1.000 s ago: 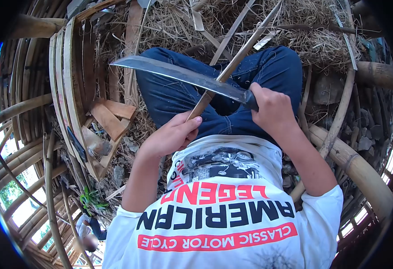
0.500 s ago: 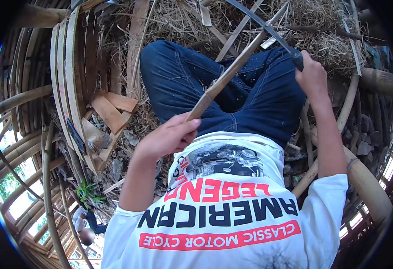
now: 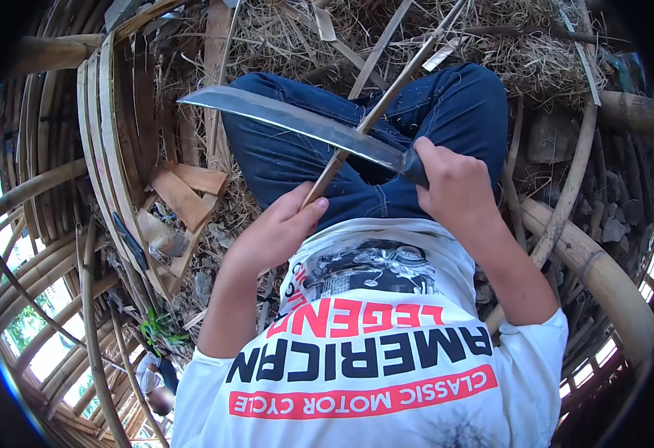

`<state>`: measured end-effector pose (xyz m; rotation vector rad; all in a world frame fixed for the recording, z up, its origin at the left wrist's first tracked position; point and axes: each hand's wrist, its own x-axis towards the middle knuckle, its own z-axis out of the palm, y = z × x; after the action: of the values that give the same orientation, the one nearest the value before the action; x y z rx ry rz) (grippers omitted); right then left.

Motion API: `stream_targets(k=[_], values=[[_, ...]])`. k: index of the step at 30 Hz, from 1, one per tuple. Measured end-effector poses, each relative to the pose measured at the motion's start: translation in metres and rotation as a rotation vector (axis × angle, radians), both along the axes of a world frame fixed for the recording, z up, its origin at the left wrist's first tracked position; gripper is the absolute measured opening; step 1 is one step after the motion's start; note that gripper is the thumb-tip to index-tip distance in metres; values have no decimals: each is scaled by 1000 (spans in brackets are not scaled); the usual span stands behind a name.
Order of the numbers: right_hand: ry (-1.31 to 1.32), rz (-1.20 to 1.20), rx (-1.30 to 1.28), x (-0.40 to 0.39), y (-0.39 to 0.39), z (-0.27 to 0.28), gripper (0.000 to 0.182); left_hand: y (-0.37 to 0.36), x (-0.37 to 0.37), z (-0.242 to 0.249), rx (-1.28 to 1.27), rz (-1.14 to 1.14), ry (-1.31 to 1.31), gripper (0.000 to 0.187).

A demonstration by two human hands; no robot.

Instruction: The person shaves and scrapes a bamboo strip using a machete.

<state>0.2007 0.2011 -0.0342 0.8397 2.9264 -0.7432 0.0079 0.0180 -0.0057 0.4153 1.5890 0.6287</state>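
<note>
My left hand [image 3: 282, 228] is closed around the near end of a long bamboo strip [image 3: 388, 101], which slants up and away over my lap. My right hand [image 3: 454, 179] grips the dark handle of a machete [image 3: 289, 119]. The wide blade lies across the strip a short way beyond my left hand, its tip pointing left past my knee. Under both lie my crossed legs in blue jeans [image 3: 454, 104], dotted with small shavings.
Dry shavings [image 3: 521, 67] and loose strips cover the ground ahead. Upright boards [image 3: 103, 142] and wood offcuts [image 3: 181, 198] are at the left. Thick bamboo poles [image 3: 603, 280] run along the right. Another person [image 3: 155, 382] is far off at lower left.
My right hand has drawn the machete from the strip's far part back toward me, and the blade has swung to point left. My left hand keeps its hold on the strip.
</note>
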Motion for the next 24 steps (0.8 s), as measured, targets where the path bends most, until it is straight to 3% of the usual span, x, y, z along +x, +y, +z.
stream_targets(k=[12,14,16,18,19,24], values=[[149,17,211,-1,50,-43,29,4,6,7,96,10,-10,19],[-88,-134,314,0,75,-46,26,-5,2,22,48,27,-85,19],[-292,-407,249,13,135,-52,23,-13,3,25,-6,49,-154,18],[-170,-356,308,22,153,-46,24,-18,11,18,72,1,-165,18],[-254,-346,287,18,159,-41,26,-14,9,19,52,14,-155,18],[-160,-384,224,8,116,-28,24,-6,-3,13,-28,77,-137,23]])
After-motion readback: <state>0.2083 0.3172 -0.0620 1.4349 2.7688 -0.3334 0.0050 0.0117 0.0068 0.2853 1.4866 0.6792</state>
